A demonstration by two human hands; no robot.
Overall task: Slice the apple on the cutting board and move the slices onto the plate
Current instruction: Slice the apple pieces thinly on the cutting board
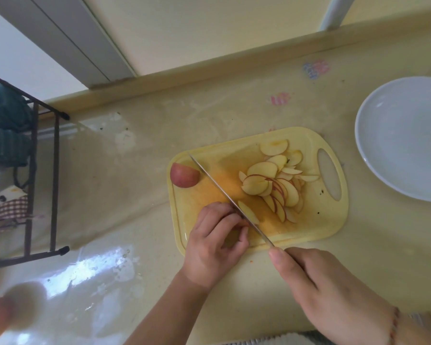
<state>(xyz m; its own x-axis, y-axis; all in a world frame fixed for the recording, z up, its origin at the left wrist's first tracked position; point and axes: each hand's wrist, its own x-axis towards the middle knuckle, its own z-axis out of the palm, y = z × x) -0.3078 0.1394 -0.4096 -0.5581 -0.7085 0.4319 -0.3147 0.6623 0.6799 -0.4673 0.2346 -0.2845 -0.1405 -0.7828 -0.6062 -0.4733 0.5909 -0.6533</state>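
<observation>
On a pale yellow cutting board (309, 230) set on a glossy covered table (135, 195), a person sliced an apple with a long-bladed knife (224, 192). Their right hand (329, 290) gripped the knife's handle, which was hidden inside the fist, with the forefinger laid forward toward the blade. The blade ran diagonally across the board, its tip reaching the far left corner. Their left hand (217, 240) rested on the near left part of the board, fingers curled down against the blade's left side; whatever piece of apple they pinned was hidden beneath them, so it could not be told whether they held anything. One fresh slice (248, 212) lay flat against the blade's right side. Beyond it, a loose heap of thin slices (274, 180), cream flesh edged with red skin, spread over the right half of the board, near its oval handle hole (329, 178). An uncut red apple chunk (184, 175) sat skin-up at the board's far left corner, just left of the knife tip. A white plate (373, 150) stood on the table to the right of the board, apart from it, with no slices on it. A dark metal rack (55, 170) stood at the table's left edge.
</observation>
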